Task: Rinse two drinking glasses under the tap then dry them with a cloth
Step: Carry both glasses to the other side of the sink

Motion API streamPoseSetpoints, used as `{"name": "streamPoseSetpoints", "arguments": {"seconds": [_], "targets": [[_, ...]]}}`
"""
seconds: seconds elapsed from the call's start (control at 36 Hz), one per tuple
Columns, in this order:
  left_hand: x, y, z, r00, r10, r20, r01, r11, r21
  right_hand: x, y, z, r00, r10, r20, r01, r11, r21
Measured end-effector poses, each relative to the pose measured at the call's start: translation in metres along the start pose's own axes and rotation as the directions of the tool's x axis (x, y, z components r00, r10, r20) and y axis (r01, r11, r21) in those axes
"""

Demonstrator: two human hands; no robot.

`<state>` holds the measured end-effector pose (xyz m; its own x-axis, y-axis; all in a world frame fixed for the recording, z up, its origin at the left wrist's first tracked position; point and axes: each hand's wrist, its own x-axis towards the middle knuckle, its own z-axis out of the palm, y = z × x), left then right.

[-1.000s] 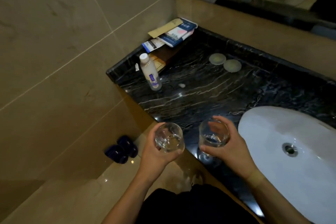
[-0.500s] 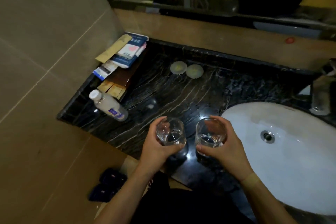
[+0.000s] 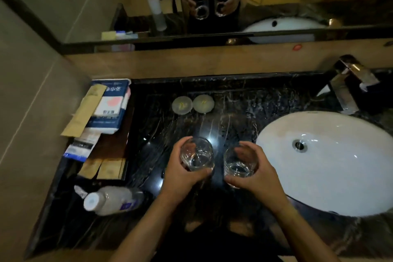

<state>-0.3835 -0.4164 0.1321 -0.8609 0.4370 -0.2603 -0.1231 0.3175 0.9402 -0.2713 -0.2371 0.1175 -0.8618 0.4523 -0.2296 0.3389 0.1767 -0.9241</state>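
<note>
Over the black marble counter (image 3: 244, 112), left of the white basin (image 3: 331, 172), both hands hold one clear drinking glass each, upright and side by side, near each other but not touching. Left hand (image 3: 180, 178) wraps its fingers and thumb round the left glass (image 3: 196, 154); right hand (image 3: 257, 174) curls the same way round the right glass (image 3: 239, 164). Both grips look firm, fingers bent round the walls. Each glass seems to have a little water or a thick base at the bottom; can't tell which.

Progress, as a judgement: early stage. Glasses are picked up but sit over the counter, not under the tap (image 3: 350, 83), which stands at the far right behind the basin, well apart from the hands. No water stream visible from the tap. Counter shows wet streaks and droplets. Rinsing not shown as done; drying not started. No drying cloth plainly in view, so where it comes from can't be said.

Left to do: carry both glasses right over the basin, run tap, rinse, then dry both.

Other items: two round pale coasters (image 3: 192, 103) at counter back, a white plastic bottle (image 3: 112, 200) lying near the front left edge, a blue-and-white packet (image 3: 110, 108) and paper sachets stacked at far left, mirror (image 3: 212, 0) above reflecting hands and glasses.
</note>
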Motion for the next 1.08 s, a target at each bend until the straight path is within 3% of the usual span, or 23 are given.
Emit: {"name": "streamPoseSetpoints", "arguments": {"seconds": [0.17,0.33,0.47,0.61,0.78,0.94,1.08], "targets": [[0.029,-0.003,-0.027,0.997,0.073,0.040,-0.073,0.997,0.021,0.015,-0.007,0.027,0.994,0.021,-0.110,-0.021,1.000,0.002],[0.050,-0.019,-0.037,0.998,0.049,0.038,-0.049,0.999,0.001,0.033,-0.009,0.045,0.991,0.060,-0.124,-0.058,0.998,0.019],[0.068,-0.027,-0.038,1.000,0.027,-0.005,-0.027,0.999,-0.043,0.056,-0.011,0.046,0.993,0.092,-0.079,-0.092,0.996,0.007],[0.096,-0.033,-0.029,0.989,-0.006,-0.145,-0.006,0.997,-0.082,0.092,-0.013,0.045,0.995,0.094,-0.031,-0.094,0.996,0.002],[0.144,-0.033,-0.020,0.963,0.026,-0.267,-0.052,0.994,-0.093,0.146,-0.018,0.051,0.995,0.027,-0.100,-0.027,1.000,0.007],[0.193,-0.028,-0.021,0.950,0.047,-0.309,-0.073,0.994,-0.075,0.205,-0.021,0.065,0.988,-0.037,-0.148,0.039,0.999,0.006],[0.227,-0.033,-0.027,0.963,0.055,-0.265,-0.060,0.998,-0.010,0.239,-0.023,0.075,0.987,-0.027,-0.155,0.033,0.999,0.041]]}}
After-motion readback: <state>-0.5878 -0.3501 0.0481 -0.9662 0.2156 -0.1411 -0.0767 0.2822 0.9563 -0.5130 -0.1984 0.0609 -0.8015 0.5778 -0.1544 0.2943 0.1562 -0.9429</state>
